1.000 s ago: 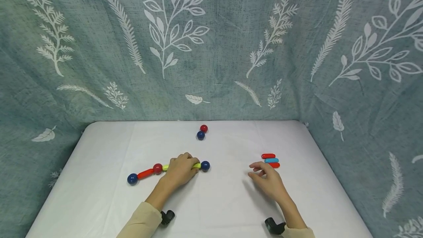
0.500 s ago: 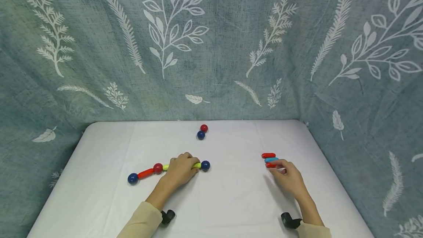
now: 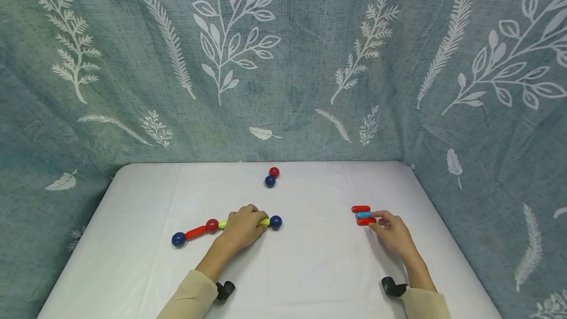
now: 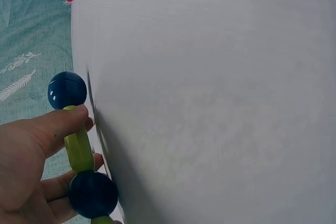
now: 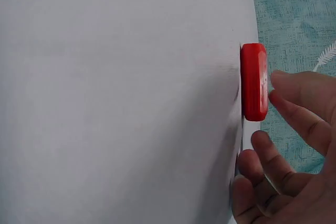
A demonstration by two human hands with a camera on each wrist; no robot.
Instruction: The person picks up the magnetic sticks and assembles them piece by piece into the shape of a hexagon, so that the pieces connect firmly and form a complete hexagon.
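A chain of magnetic balls and rods lies on the table. From the left run a blue ball (image 3: 178, 239), red rod (image 3: 196, 233), red ball (image 3: 212, 225) and a yellow-green rod (image 3: 222, 224). My left hand (image 3: 243, 227) grips the chain's right part by another yellow-green rod (image 4: 79, 151). Blue balls sit at both ends of that rod, one (image 4: 93, 194) hidden from the head view, the other (image 3: 275, 222) outermost. My right hand (image 3: 395, 234) has its thumb and forefinger at the right ends of a loose blue rod (image 3: 363, 215) and the nearest red rod (image 5: 254, 82); contact is unclear.
Behind these two lies another red rod (image 3: 361, 208), parallel to them. A red ball (image 3: 274, 172) and a blue ball (image 3: 270, 181) touch each other near the back edge. White cloth covers the table (image 3: 310, 270); a patterned curtain (image 3: 292, 63) hangs behind.
My right hand has moved right to the loose rods, first over the nearest red one, then slightly back off it toward the right. The left hand has kept its grip in place.
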